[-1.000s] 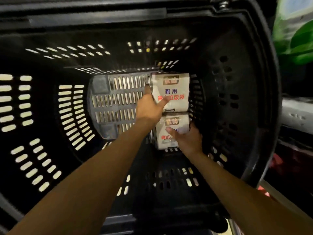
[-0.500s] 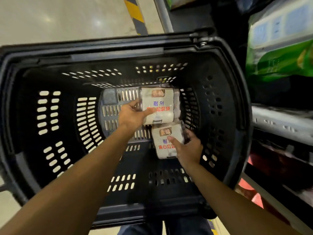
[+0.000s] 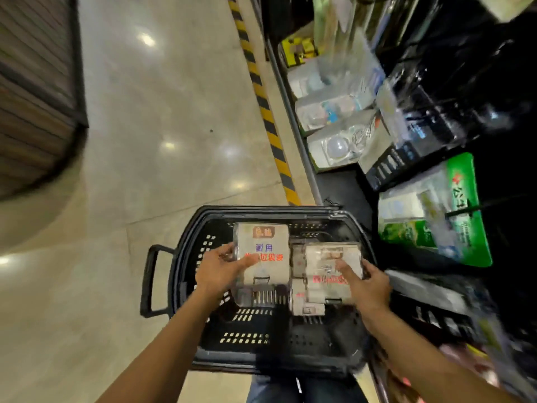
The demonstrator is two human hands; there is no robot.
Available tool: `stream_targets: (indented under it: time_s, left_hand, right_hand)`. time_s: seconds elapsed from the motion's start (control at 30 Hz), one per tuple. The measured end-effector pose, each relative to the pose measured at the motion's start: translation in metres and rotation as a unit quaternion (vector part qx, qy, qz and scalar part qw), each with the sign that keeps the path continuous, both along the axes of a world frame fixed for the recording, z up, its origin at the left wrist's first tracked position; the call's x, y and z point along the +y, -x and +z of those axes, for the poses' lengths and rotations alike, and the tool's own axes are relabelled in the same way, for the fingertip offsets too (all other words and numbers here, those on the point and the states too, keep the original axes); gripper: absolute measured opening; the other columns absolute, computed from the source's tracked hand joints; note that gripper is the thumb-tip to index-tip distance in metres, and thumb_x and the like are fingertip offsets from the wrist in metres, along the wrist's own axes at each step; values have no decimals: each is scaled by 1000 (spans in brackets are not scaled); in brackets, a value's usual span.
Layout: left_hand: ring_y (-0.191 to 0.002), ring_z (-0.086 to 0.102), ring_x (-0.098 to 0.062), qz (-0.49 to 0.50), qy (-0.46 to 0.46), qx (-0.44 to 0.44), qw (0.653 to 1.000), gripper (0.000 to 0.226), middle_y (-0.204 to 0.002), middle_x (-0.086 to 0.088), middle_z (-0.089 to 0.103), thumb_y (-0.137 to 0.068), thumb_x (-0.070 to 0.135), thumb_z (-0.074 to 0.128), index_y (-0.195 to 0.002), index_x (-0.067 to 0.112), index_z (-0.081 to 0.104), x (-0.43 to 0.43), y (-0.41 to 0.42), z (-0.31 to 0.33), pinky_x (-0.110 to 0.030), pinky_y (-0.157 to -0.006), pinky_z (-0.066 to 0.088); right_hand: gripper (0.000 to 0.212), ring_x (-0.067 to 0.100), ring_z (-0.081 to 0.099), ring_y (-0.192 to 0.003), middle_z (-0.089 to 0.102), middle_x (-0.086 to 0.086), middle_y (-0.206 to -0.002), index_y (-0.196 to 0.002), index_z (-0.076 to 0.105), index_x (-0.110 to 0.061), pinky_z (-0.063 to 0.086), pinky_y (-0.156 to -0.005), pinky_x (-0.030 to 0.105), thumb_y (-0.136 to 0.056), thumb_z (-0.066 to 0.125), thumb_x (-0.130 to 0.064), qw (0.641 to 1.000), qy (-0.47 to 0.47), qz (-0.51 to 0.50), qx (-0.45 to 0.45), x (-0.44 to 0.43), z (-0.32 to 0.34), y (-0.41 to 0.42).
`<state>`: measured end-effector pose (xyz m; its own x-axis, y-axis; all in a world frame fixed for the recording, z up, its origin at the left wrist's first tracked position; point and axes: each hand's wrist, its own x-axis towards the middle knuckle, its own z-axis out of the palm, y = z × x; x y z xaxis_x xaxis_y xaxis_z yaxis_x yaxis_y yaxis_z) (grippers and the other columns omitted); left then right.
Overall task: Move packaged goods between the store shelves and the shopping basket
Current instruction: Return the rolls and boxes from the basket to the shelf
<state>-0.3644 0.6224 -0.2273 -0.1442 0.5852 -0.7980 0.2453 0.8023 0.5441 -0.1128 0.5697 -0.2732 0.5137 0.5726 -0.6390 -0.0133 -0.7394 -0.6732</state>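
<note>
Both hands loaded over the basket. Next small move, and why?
Probably carry both packs right, toward the shelf. The left hand grips the left pack and the right hand grips the right pack, both up at the rim of the basket, and the shelf stands close on the right.

The basket is black slotted plastic, fairly matt — the left pack and right pack, 2 alike, wear clear glossy film over paper-like labels. The floor is smooth, mirror-glossy.
</note>
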Motion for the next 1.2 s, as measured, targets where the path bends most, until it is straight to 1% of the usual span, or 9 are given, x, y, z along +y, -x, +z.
stream_targets:
  time_s: [0.13, 0.2, 0.33, 0.47, 0.53, 0.73, 0.97, 1.07, 1.2]
  left_hand:
    - [-83, 72, -24, 2, -56, -17, 998, 39, -97, -10, 74, -72, 17, 78, -109, 9, 67, -5, 1, 85, -45, -80, 58]
    - [-84, 72, -24, 4, -80, -19, 997, 34, -97, -11, 73, -73, 15, 78, -106, 10, 68, -9, 2, 121, -43, -80, 58]
    - [-83, 72, -24, -22, -129, -5, 991, 26, -95, -8, 74, -73, 22, 78, -97, 17, 69, -13, 11, 180, -44, -81, 57]
    - [-81, 72, -22, -45, -162, 11, 986, 37, -93, -4, 74, -73, 32, 78, -105, 18, 69, -15, 23, 214, -47, -81, 57]
    - [-82, 72, -22, -56, -174, -2, 983, 39, -93, -4, 75, -72, 34, 79, -106, 18, 69, -16, 29, 225, -47, -82, 56]
    - [-84, 71, -21, -124, -209, -43, 969, 22, -94, -3, 74, -74, 31, 78, -92, 27, 66, -31, 38, 257, -44, -82, 57]
    - [-82, 72, -19, -254, -221, -86, 938, 34, -93, -1, 74, -69, 34, 82, -99, 21, 72, -70, 23, 270, -42, -79, 58]
    - [-76, 72, -18, -312, -214, -125, 917, 25, -85, -1, 75, -75, 24, 79, -98, 16, 73, -100, 0, 277, -36, -70, 60]
    - [-77, 72, -19, -383, -200, -169, 886, 21, -89, -6, 75, -78, 11, 76, -99, 9, 72, -155, -38, 287, -34, -71, 59]
  right_hand:
    - [59, 30, 65, -100, 68, 15, -109, -113, 64, 1, 53, -87, 47, -70, 81, -35, 998, -51, 30, 33, 21, 72, -3]
    - [67, 30, 62, -106, 65, 14, -116, -117, 62, 0, 51, -93, 45, -67, 82, -40, 995, -71, 41, 57, 29, 111, -4]
    - [28, 20, 60, -81, 65, 8, -96, -103, 62, -12, 50, -56, 13, -80, 74, -24, 988, -130, 55, 59, 40, 175, -11]
    - [28, 27, 67, -86, 71, 12, -97, -94, 69, -18, 57, -81, 40, -73, 78, -35, 986, -160, 28, 43, 23, 213, -5]
    - [19, 28, 68, -87, 72, 10, -93, -86, 69, -24, 56, -81, 47, -73, 77, -35, 983, -183, -5, 35, 10, 228, 1]
    - [17, 10, 59, -60, 66, 8, -87, -98, 66, -8, 45, -41, 9, -83, 70, -17, 964, -247, -96, 17, -45, 287, 29]
    - [16, 3, 62, -49, 67, 5, -75, -94, 67, -1, 47, -43, 15, -83, 70, -12, 942, -268, -200, -19, -150, 314, 54]
    - [29, 20, 70, -69, 72, 9, -81, -96, 70, -2, 58, -63, 32, -77, 75, -23, 932, -261, -251, -21, -209, 315, 49]
    - [14, 9, 65, -60, 69, 0, -75, -91, 68, -11, 48, -45, 15, -82, 71, -21, 909, -263, -318, -60, -290, 326, 39]
